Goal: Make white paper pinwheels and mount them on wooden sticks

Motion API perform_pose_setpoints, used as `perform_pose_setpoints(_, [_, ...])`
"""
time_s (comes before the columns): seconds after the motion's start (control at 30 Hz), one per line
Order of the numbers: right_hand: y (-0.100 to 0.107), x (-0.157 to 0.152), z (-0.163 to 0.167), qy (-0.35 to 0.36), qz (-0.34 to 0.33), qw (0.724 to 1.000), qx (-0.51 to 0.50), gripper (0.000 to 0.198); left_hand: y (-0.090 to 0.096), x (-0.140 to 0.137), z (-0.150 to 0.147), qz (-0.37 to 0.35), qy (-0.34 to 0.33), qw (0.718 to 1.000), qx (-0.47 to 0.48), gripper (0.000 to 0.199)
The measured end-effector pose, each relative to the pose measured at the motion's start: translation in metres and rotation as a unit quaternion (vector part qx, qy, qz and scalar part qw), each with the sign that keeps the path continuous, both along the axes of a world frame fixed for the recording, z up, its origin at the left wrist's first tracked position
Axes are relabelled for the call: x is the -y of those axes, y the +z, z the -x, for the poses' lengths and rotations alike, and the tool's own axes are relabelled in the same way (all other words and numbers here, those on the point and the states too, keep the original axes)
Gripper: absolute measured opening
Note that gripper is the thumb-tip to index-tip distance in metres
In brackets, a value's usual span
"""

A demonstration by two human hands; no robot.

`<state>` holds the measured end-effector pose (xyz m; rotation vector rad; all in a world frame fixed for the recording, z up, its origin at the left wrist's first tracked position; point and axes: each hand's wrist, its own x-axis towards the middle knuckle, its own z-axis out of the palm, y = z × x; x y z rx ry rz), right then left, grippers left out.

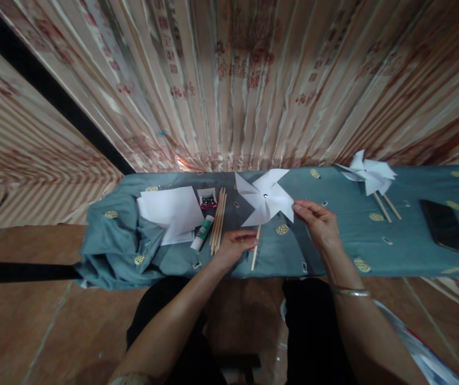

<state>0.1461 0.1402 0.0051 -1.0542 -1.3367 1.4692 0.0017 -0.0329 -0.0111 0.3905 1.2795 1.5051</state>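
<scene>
A white paper pinwheel (271,206) with a shiny pin at its centre stands on a thin wooden stick (254,259). My left hand (235,246) is closed on that stick just below the paper blades. At the pinwheel's right side, my right hand (317,222) pinches the tip of one blade between thumb and fingers. Left of my left hand lie a bundle of wooden sticks (218,219), a green and white glue stick (202,233) and a small open box of pins (207,199).
A stack of white paper (173,208) lies on the left of the cloth-covered surface (349,235). Finished-looking white pinwheels (369,171) with two sticks lie at the right, near a dark phone (445,226). Patterned curtains (245,96) hang behind.
</scene>
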Motion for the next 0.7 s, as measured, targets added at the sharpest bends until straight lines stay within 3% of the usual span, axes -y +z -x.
perform_pose_setpoints(0.33, [-0.004, 0.008, 0.005, 0.005, 0.023, 1.0, -0.004, 0.028, 0.01, -0.005, -0.004, -0.004, 0.028, 0.999, 0.025, 0.044])
perform_pose_setpoints(0.7, [0.004, 0.023, 0.008, 0.051, 0.068, 0.996, 0.003, 0.031, 0.001, -0.01, -0.008, 0.003, 0.05, 0.999, -0.001, 0.038])
